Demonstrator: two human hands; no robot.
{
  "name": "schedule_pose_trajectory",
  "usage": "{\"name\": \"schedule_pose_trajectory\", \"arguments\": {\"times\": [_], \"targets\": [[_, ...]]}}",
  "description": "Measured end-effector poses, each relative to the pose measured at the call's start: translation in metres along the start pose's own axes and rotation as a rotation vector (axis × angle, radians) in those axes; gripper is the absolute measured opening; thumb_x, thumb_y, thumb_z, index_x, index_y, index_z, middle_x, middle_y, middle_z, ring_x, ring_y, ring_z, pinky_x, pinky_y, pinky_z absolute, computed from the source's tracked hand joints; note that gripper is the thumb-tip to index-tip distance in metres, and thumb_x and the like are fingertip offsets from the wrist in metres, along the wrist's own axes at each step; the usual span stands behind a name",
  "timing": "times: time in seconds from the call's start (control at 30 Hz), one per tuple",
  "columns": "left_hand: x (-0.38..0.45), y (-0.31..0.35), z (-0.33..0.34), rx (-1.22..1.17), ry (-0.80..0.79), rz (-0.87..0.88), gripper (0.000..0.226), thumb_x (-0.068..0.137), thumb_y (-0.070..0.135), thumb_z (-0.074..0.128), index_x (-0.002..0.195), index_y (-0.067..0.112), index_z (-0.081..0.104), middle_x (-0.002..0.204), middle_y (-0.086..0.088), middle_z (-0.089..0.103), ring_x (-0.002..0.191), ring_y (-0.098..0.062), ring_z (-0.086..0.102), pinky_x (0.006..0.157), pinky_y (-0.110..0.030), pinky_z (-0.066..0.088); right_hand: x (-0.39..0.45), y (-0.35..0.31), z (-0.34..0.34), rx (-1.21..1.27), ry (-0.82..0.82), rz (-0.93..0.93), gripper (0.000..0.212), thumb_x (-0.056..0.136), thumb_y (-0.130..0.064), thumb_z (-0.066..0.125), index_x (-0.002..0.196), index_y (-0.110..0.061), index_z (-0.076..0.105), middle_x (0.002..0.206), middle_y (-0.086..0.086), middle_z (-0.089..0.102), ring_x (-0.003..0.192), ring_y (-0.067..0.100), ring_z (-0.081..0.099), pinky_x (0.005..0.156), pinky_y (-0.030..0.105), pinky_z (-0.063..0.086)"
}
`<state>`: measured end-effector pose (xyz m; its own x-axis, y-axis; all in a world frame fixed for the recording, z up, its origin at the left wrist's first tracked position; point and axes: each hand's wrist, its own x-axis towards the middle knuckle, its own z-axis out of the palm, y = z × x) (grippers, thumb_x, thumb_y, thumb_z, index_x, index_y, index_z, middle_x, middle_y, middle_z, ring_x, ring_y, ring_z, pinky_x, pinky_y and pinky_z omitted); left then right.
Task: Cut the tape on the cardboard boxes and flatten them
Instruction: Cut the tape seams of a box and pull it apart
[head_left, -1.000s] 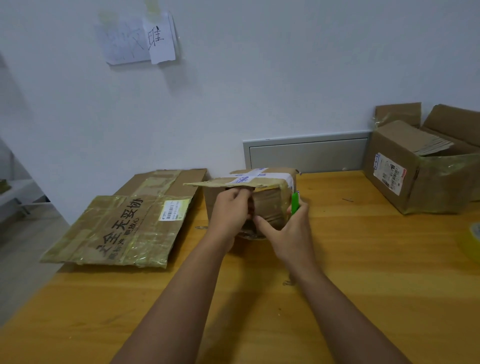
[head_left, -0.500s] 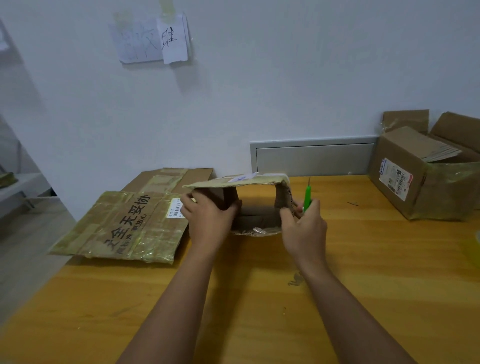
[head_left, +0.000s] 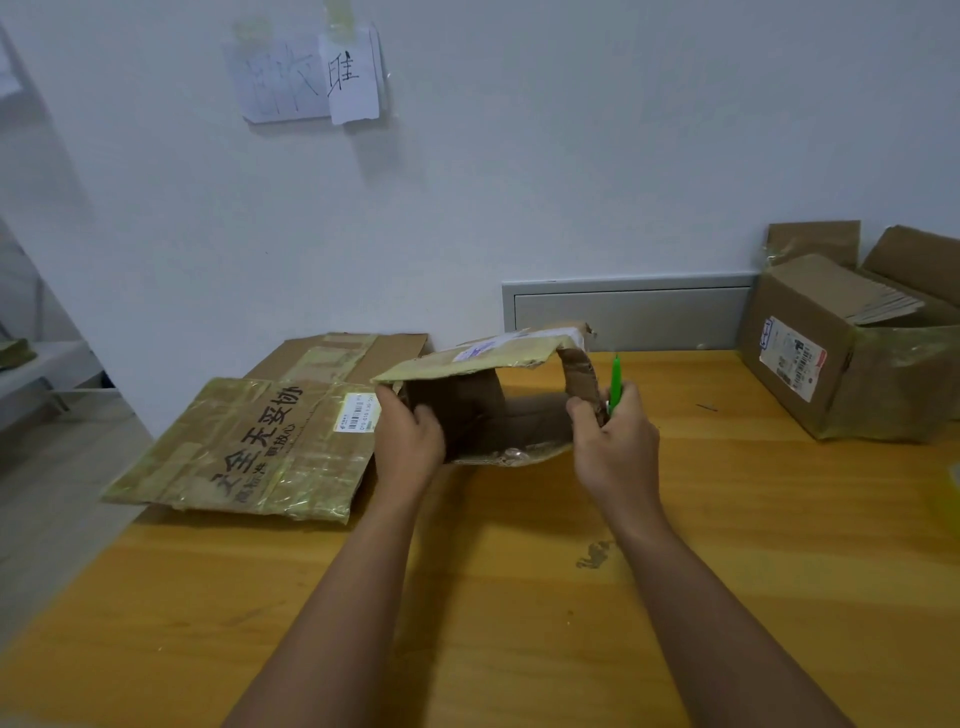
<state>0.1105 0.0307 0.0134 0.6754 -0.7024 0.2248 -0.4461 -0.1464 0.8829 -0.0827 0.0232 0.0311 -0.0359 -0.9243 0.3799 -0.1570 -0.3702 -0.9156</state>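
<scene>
A small taped cardboard box lies on its side in the middle of the wooden table, its open end facing me and its inside dark. My left hand grips the box's left wall and flap. My right hand pinches the right flap while also holding a green cutter, which points upward. The top panel carries a white label.
Flattened boxes with black printed characters lie stacked at the left, overhanging the table edge. A larger open box wrapped in tape stands at the right by the wall. A grey wall panel runs behind.
The box's near end was closed a second ago; my hands have moved apart, pulling the side flaps outward so the opening is wide now.
</scene>
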Motion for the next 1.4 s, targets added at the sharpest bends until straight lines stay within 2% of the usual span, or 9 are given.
{"name": "schedule_pose_trajectory", "arguments": {"times": [0.13, 0.4, 0.6, 0.77, 0.93, 1.07, 1.23, 1.33, 1.4], "targets": [[-0.001, -0.008, 0.005, -0.44, -0.031, -0.25, 0.043, 0.101, 0.011, 0.04, 0.139, 0.028, 0.031, 0.133, -0.007, 0.054, 0.116, -0.028, 0.055, 0.099, -0.051, 0.049, 0.006, 0.006, -0.011, -0.095, 0.007, -0.031, 0.012, 0.091, -0.013, 0.058, 0.092, -0.023, 0.051, 0.072, -0.004, 0.054, 0.055, 0.008, 0.047, 0.049, 0.026, 0.038], [-0.022, -0.021, 0.009, -0.877, 0.002, -0.391, 0.073, 0.098, -0.007, 0.041, 0.13, 0.059, 0.038, 0.131, -0.001, 0.051, 0.116, -0.03, 0.059, 0.09, -0.059, 0.054, 0.008, 0.032, -0.023, -0.283, -0.085, 0.044, 0.042, 0.089, -0.011, 0.06, 0.129, -0.01, 0.048, 0.104, 0.001, 0.061, 0.069, 0.007, 0.056, 0.045, 0.013, 0.038], [-0.032, -0.028, 0.003, -0.654, -0.068, -0.304, 0.068, 0.093, -0.005, 0.04, 0.124, 0.054, 0.051, 0.125, 0.002, 0.055, 0.098, -0.024, 0.06, 0.079, -0.052, 0.056, 0.006, 0.035, -0.03, -0.033, -0.242, 0.161, 0.028, 0.092, -0.031, 0.046, 0.112, -0.013, 0.042, 0.114, 0.007, 0.059, 0.093, 0.019, 0.06, 0.073, 0.046, 0.057], [-0.041, -0.02, -0.005, -0.623, -0.101, -0.201, 0.022, 0.101, 0.032, 0.053, 0.122, 0.027, 0.054, 0.116, 0.0, 0.061, 0.101, -0.017, 0.062, 0.058, -0.027, 0.057, 0.014, 0.036, -0.019, -0.191, -0.056, 0.259, 0.05, 0.094, -0.056, 0.049, 0.11, -0.009, 0.041, 0.088, -0.002, 0.055, 0.075, 0.013, 0.054, 0.055, 0.031, 0.039], [-0.028, -0.029, -0.005, -0.3, 0.003, -0.066, 0.018, 0.097, 0.029, 0.059, 0.113, 0.028, 0.052, 0.117, 0.006, 0.06, 0.097, -0.004, 0.055, 0.091, -0.04, 0.051, 0.03, 0.041, -0.002, -0.401, -0.161, 0.211, 0.057, 0.087, -0.046, 0.065, 0.116, -0.011, 0.031, 0.11, 0.003, 0.051, 0.089, 0.02, 0.055, 0.065, 0.034, 0.046], [-0.022, -0.042, -0.013, -0.218, -0.087, -0.014, 0.045, 0.101, 0.02, 0.053, 0.142, 0.036, 0.045, 0.13, 0.015, 0.048, 0.118, -0.007, 0.045, 0.103, -0.038, 0.044, 0.03, 0.05, 0.012, -0.482, -0.271, 0.07, 0.055, 0.091, -0.036, 0.059, 0.129, -0.012, 0.028, 0.13, 0.01, 0.05, 0.112, 0.028, 0.052, 0.089, 0.047, 0.049], [-0.016, -0.044, -0.017, 0.256, -0.059, 0.11, 0.043, 0.102, 0.028, 0.046, 0.144, 0.04, 0.045, 0.15, -0.006, 0.039, 0.129, -0.018, 0.04, 0.099, -0.04, 0.044, 0.025, 0.06, 0.02, -0.521, -0.374, 0.083, 0.032, 0.095, -0.034, 0.054, 0.112, -0.019, 0.032, 0.113, 0.005, 0.056, 0.094, 0.022, 0.057, 0.075, 0.041, 0.053], [-0.015, -0.039, -0.017, 0.621, -0.076, 0.329, 0.045, 0.1, 0.024, 0.044, 0.142, 0.04, 0.043, 0.164, -0.008, 0.011, 0.151, -0.032, 0.001, 0.12, -0.049, 0.013, 0.024, 0.063, 0.023, -0.546, -0.382, 0.078, 0.031, 0.095, -0.035, 0.053, 0.112, -0.018, 0.033, 0.106, 0.003, 0.057, 0.089, 0.021, 0.056, 0.068, 0.036, 0.049], [-0.008, -0.034, -0.01, 0.724, -0.201, 0.412, 0.04, 0.099, 0.026, 0.041, 0.138, 0.034, 0.046, 0.165, -0.004, 0.01, 0.151, -0.033, -0.004, 0.121, -0.05, 0.0, 0.023, 0.066, 0.024, -0.596, -0.408, 0.076, 0.028, 0.096, -0.035, 0.05, 0.112, -0.015, 0.037, 0.102, 0.003, 0.058, 0.086, 0.021, 0.056, 0.065, 0.035, 0.046]]}}
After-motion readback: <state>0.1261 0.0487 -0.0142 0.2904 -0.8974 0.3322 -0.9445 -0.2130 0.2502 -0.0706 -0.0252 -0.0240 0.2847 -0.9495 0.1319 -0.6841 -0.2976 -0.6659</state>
